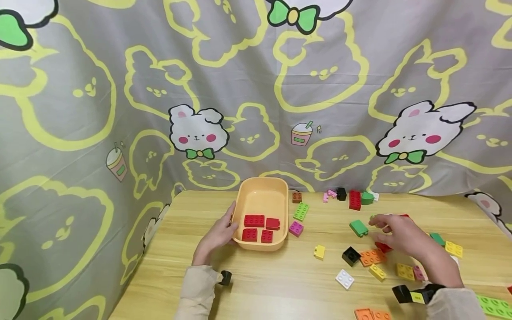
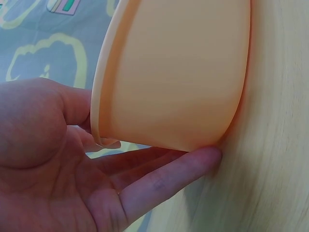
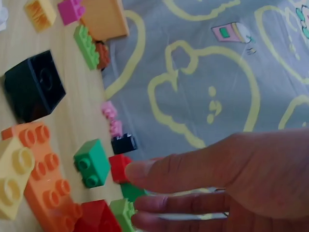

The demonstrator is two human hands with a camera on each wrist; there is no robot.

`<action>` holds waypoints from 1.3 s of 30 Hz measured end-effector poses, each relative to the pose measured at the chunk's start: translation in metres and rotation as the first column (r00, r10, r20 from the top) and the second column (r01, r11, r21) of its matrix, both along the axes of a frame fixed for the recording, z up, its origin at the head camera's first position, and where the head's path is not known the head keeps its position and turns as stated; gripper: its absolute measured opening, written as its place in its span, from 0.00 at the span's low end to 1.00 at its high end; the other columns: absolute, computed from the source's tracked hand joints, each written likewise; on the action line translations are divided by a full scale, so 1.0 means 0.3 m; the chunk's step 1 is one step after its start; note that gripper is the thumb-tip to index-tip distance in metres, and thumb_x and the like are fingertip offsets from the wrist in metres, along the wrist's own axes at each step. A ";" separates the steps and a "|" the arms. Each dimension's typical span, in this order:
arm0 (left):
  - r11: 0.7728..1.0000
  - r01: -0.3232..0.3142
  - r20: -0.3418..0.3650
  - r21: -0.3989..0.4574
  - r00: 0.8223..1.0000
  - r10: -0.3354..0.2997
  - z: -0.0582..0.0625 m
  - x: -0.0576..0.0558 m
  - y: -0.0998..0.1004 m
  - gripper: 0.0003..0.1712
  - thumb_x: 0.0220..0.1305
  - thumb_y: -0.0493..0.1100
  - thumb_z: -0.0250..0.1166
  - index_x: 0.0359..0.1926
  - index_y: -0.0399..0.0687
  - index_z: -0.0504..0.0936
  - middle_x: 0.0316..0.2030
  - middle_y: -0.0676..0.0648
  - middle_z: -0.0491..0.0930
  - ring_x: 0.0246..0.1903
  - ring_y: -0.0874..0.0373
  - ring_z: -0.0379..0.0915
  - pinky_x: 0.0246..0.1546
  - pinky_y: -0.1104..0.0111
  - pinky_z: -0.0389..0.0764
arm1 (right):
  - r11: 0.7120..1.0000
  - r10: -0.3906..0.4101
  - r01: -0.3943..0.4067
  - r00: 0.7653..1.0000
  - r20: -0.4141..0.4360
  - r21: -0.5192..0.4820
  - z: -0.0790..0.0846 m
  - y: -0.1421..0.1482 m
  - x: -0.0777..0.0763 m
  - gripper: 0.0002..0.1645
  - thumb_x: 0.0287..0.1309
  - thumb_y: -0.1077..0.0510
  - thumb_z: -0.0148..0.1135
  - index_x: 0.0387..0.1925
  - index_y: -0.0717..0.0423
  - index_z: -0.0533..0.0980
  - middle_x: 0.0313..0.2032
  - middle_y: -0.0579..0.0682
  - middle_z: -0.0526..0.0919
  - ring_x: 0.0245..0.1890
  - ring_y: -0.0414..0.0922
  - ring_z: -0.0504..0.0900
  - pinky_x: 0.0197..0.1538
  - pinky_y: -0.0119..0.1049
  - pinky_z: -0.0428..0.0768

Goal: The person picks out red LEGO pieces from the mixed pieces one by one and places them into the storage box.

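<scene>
A peach-orange plastic tray (image 1: pixel 262 201) sits at the back of the table with several red bricks (image 1: pixel 254 221) inside. My left hand (image 1: pixel 218 233) grips its left side, thumb at the rim and fingers spread along the outer wall (image 2: pixel 169 72). My right hand (image 1: pixel 400 235) hovers over scattered bricks on the right, its thumb and fingers extended and nothing visible between them. Beneath it, a red brick (image 3: pixel 98 217) and a light green brick (image 3: pixel 123 212) lie close to the fingertips. Just left of the hand is a dark green brick (image 1: pixel 358 228).
An orange brick (image 1: pixel 373 257), a black brick (image 1: pixel 351 256), a white brick (image 1: pixel 345 279) and a yellow brick (image 1: pixel 319 252) lie between tray and right arm. A magenta brick (image 1: pixel 296 229) and a lime brick (image 1: pixel 301 211) stand beside the tray. A patterned curtain (image 1: pixel 248 80) hangs behind the table.
</scene>
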State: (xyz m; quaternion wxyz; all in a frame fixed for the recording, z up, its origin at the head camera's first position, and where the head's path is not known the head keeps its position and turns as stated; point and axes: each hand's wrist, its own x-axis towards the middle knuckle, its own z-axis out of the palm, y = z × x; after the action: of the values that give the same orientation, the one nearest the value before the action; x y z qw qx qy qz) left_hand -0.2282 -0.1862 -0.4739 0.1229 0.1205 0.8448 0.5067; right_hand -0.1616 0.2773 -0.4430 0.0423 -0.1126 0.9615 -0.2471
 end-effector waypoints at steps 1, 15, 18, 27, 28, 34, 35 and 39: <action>1.000 -0.004 0.000 -0.003 1.000 0.004 0.001 -0.001 0.000 0.39 0.71 0.29 0.44 0.77 0.44 0.40 0.63 0.20 0.57 0.38 0.39 0.78 0.26 0.53 0.86 | 1.000 -0.005 0.005 1.000 0.018 0.003 -0.005 0.006 -0.003 0.19 0.50 0.66 0.71 0.45 0.66 0.79 0.38 0.60 0.80 0.36 0.55 0.79 0.39 0.54 0.82; 1.000 -0.017 0.001 -0.017 1.000 0.017 -0.006 -0.006 0.004 0.38 0.72 0.30 0.45 0.77 0.44 0.39 0.63 0.20 0.56 0.40 0.39 0.78 0.26 0.55 0.86 | 0.997 -0.039 0.032 0.995 0.090 0.077 -0.065 0.020 -0.020 0.15 0.48 0.66 0.72 0.40 0.64 0.80 0.29 0.50 0.79 0.28 0.46 0.75 0.31 0.43 0.79; 1.000 -0.016 -0.004 -0.022 1.000 0.016 -0.005 -0.006 0.005 0.39 0.72 0.30 0.45 0.77 0.44 0.39 0.64 0.20 0.56 0.41 0.39 0.78 0.26 0.55 0.86 | 0.996 -0.052 0.044 0.993 0.105 0.080 -0.073 0.022 -0.020 0.13 0.48 0.66 0.71 0.38 0.63 0.80 0.29 0.49 0.80 0.29 0.46 0.76 0.33 0.44 0.80; 1.000 -0.005 -0.005 -0.025 1.000 0.005 -0.008 -0.009 0.004 0.39 0.72 0.30 0.44 0.77 0.44 0.39 0.63 0.20 0.55 0.41 0.39 0.78 0.26 0.55 0.86 | 0.993 -0.088 0.077 0.988 0.129 0.093 -0.086 0.028 -0.022 0.11 0.49 0.64 0.71 0.37 0.62 0.80 0.30 0.50 0.80 0.31 0.48 0.76 0.36 0.50 0.80; 1.000 -0.004 -0.004 -0.023 1.000 0.004 -0.008 -0.009 0.004 0.39 0.72 0.30 0.44 0.77 0.44 0.39 0.64 0.20 0.55 0.41 0.39 0.77 0.27 0.55 0.86 | 0.992 -0.089 0.077 0.988 0.126 0.097 -0.085 0.029 -0.021 0.11 0.49 0.64 0.71 0.36 0.61 0.80 0.31 0.51 0.80 0.31 0.48 0.76 0.36 0.50 0.80; 1.000 -0.008 0.000 -0.014 1.000 0.008 -0.011 -0.009 0.005 0.39 0.71 0.30 0.44 0.77 0.45 0.38 0.64 0.19 0.53 0.43 0.37 0.77 0.28 0.55 0.86 | 0.990 -0.075 0.072 0.997 0.018 0.121 -0.069 0.029 -0.012 0.06 0.51 0.63 0.68 0.34 0.59 0.82 0.33 0.55 0.79 0.34 0.52 0.74 0.37 0.51 0.81; 1.000 -0.008 -0.004 -0.016 1.000 0.008 -0.011 -0.009 0.006 0.39 0.71 0.30 0.44 0.77 0.45 0.39 0.64 0.19 0.53 0.43 0.37 0.77 0.27 0.55 0.86 | 0.990 -0.069 0.071 0.997 -0.014 0.122 -0.067 0.027 -0.009 0.06 0.51 0.63 0.68 0.33 0.60 0.82 0.32 0.55 0.78 0.33 0.52 0.73 0.36 0.51 0.80; 1.000 -0.008 -0.012 -0.026 1.000 0.007 -0.008 -0.008 0.009 0.39 0.71 0.29 0.45 0.77 0.44 0.39 0.64 0.19 0.53 0.42 0.37 0.77 0.26 0.56 0.86 | 0.992 -0.044 0.061 0.988 -0.147 0.109 -0.053 0.016 -0.002 0.05 0.52 0.64 0.68 0.32 0.61 0.83 0.30 0.56 0.74 0.32 0.52 0.71 0.33 0.50 0.79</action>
State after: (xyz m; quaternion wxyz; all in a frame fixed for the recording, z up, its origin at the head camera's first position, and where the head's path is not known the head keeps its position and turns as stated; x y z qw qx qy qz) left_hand -0.2307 -0.1836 -0.4762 0.1175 0.1189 0.8524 0.4954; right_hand -0.1621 0.2821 -0.4589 -0.0277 -0.1022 0.9771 -0.1843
